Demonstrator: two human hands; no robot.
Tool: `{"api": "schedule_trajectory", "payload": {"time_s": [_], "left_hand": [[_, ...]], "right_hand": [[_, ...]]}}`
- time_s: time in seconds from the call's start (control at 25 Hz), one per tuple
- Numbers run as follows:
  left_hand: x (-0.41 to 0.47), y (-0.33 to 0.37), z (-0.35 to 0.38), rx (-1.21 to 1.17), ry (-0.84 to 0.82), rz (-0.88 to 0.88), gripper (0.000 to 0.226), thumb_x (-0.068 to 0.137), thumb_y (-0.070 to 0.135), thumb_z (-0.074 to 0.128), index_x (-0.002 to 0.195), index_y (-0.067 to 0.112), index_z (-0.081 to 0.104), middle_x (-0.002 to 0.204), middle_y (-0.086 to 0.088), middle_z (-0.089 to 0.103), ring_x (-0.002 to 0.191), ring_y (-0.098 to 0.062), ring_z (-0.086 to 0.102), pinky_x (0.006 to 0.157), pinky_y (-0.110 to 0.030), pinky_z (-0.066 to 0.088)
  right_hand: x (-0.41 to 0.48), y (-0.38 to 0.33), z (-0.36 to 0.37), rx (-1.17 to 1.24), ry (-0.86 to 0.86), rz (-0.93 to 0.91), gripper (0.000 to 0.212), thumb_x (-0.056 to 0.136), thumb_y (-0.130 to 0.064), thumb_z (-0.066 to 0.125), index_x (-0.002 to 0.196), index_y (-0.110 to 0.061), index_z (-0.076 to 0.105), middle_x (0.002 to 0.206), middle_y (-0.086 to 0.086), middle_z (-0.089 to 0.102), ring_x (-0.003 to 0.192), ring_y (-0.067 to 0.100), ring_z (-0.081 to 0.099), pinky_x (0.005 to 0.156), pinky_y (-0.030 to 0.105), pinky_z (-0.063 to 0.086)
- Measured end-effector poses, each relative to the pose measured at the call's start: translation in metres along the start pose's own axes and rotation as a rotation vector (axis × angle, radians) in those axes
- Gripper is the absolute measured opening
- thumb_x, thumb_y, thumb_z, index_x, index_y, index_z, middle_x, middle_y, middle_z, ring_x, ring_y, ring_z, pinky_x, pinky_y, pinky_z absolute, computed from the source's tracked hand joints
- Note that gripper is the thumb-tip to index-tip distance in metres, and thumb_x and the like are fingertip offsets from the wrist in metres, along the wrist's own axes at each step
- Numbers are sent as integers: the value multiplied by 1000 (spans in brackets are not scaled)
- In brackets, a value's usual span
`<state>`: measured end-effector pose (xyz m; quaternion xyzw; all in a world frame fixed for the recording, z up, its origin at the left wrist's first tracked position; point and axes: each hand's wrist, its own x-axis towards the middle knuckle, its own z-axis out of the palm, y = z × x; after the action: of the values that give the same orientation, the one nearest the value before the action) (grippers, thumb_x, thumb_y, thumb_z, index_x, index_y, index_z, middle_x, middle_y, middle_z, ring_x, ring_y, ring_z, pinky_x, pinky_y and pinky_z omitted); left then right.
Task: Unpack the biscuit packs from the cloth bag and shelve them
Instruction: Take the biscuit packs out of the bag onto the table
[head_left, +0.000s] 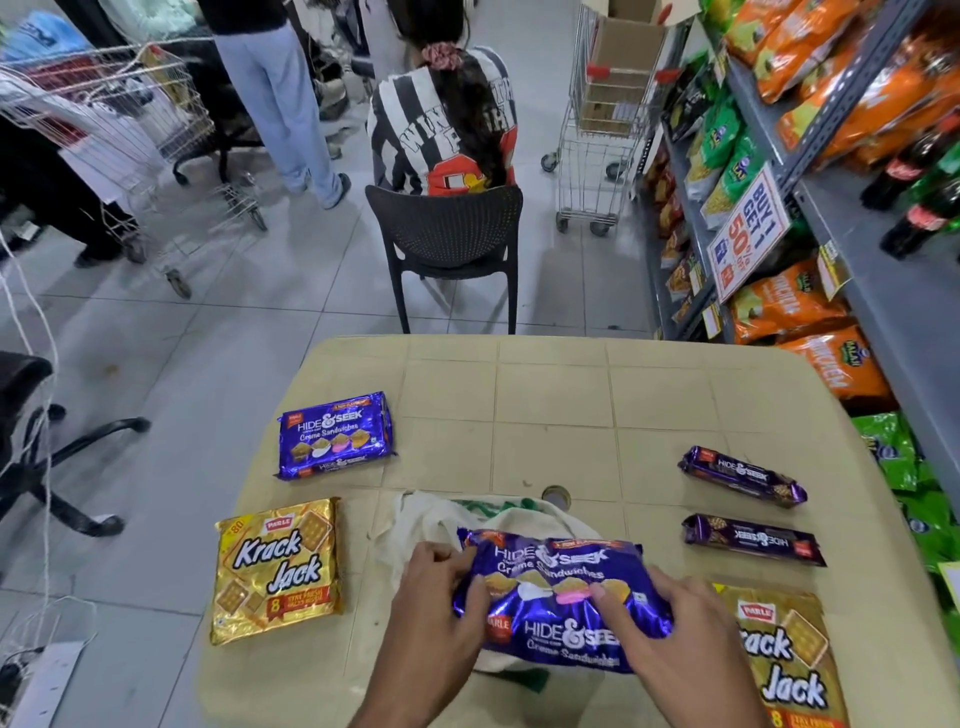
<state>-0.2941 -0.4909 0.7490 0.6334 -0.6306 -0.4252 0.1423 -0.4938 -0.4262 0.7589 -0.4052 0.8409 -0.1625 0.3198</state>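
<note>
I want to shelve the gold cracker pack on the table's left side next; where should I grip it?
Grip the gold cracker pack across its long side edges, coming from above. It lies flat, face up, apart from the other packs, and its left edge sits near the table rim.

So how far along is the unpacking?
Five packs already lie on the table: two Krack Jack, one Hide & Seek Creme Sandwiches, two slim Hide & Seek rolls. Both hands hold another Creme Sandwiches pack over the cloth bag. Shelving is not yet done.
</note>
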Motion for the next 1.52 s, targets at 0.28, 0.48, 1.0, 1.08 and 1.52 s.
{"api": "schedule_trajectory", "payload": {"time_s": [0.28,0.48,1.0,1.08,1.52], "left_hand": [[60,6,8,-153,150,244,28,95,15,60,116,32,67,107,9,51,101,6,55,87,-19,50],[175,-26,30,-158,177,263,35,96,2,54,129,7,62,114,-8,51,112,-26,54,98,-48,50],[320,-131,99,-80,184,265,46,94,-7,47,138,5,53,120,-17,48,116,-33,50,107,-38,39],[325,-139,103,-41,170,273,50,93,-8,46,141,3,48,125,-21,46,116,-32,47,107,-38,38],[298,-108,46,125,-68,172,53,97,11,51,148,6,37,148,-16,41,136,-32,42,111,-36,35]], "right_hand": [[58,-16,3,90,323,-172,25,81,-49,69,100,-33,70,78,-3,45,70,11,47,65,28,34],[157,-27,68,268,261,-126,27,87,-37,69,107,-18,69,84,7,49,83,24,55,69,27,35],[299,-14,175,347,58,-64,54,85,-41,70,132,-19,55,102,-2,44,117,23,51,97,29,41],[303,-9,185,341,17,-61,68,85,-40,71,145,-22,43,112,1,45,122,23,47,104,33,40],[286,-20,167,-17,-83,77,103,80,-55,70,157,-28,6,149,14,31,137,38,32,110,50,31]]}}
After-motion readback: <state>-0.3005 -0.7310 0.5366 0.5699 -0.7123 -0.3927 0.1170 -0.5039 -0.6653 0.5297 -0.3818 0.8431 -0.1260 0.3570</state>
